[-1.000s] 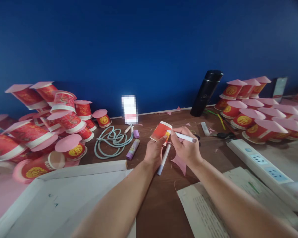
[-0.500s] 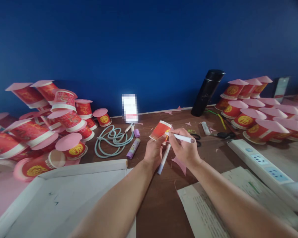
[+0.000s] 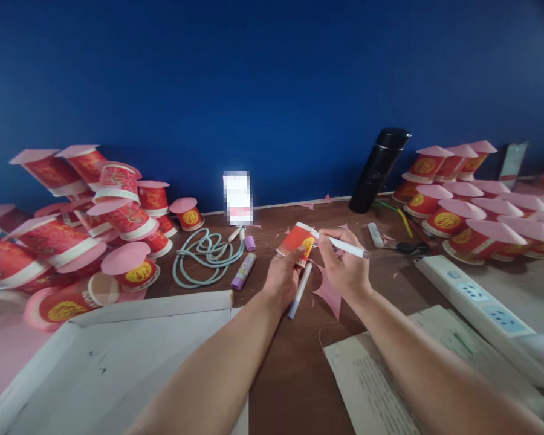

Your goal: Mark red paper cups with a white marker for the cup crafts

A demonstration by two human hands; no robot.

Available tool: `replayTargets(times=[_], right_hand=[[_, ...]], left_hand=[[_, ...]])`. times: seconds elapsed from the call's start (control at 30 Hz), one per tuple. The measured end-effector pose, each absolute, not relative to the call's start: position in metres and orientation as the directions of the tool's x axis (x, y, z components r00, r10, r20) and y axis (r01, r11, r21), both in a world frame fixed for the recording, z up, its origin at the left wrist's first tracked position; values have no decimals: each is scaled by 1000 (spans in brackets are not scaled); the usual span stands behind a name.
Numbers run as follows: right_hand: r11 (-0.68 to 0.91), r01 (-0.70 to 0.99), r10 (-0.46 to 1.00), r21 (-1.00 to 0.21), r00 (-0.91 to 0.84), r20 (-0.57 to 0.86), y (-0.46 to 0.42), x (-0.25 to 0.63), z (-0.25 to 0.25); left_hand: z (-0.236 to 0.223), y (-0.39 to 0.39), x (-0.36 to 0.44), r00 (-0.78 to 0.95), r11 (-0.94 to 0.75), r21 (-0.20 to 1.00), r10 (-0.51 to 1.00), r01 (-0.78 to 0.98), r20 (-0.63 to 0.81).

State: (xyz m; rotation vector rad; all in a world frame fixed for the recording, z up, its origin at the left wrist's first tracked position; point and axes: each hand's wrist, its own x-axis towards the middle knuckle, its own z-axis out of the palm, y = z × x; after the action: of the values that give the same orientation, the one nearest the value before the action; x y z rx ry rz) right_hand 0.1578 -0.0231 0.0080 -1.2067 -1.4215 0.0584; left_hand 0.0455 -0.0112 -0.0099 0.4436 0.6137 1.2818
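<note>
A red paper cup (image 3: 294,240) with a gold emblem and white rim is tilted in my left hand (image 3: 281,281), whose fingers close round its lower side. My right hand (image 3: 350,269) grips a white marker (image 3: 347,246), its tip end at the cup's right side near the rim. Whether the tip touches the cup I cannot tell. A white cap-like stick (image 3: 300,290) lies on the table just below the cup. Beside it, under my right hand, is a pink paper scrap (image 3: 329,293).
Red cups with pink paper discs are piled at left (image 3: 131,220) and stand in rows at right (image 3: 453,217). A grey-blue cable (image 3: 199,281), a purple glue stick (image 3: 243,270), a black flask (image 3: 378,172), a power strip (image 3: 476,296), a cardboard sheet (image 3: 381,380) and a white box lid (image 3: 149,350) surround my hands.
My right hand and the marker have shifted right, toward the cup's right edge. The cup has turned and moved slightly right, showing more of its gold emblem.
</note>
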Motion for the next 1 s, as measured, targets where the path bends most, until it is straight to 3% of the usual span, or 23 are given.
replayTargets(times=[0.2, 1.0], right_hand=[[448, 638, 676, -626, 216, 704, -22, 158, 5], [396, 681, 680, -616, 233, 695, -22, 158, 5]], left_hand=[[-9, -13, 46, 195, 236, 637, 972, -734, -135], [-7, -9, 43, 217, 336, 527, 936, -780, -277]])
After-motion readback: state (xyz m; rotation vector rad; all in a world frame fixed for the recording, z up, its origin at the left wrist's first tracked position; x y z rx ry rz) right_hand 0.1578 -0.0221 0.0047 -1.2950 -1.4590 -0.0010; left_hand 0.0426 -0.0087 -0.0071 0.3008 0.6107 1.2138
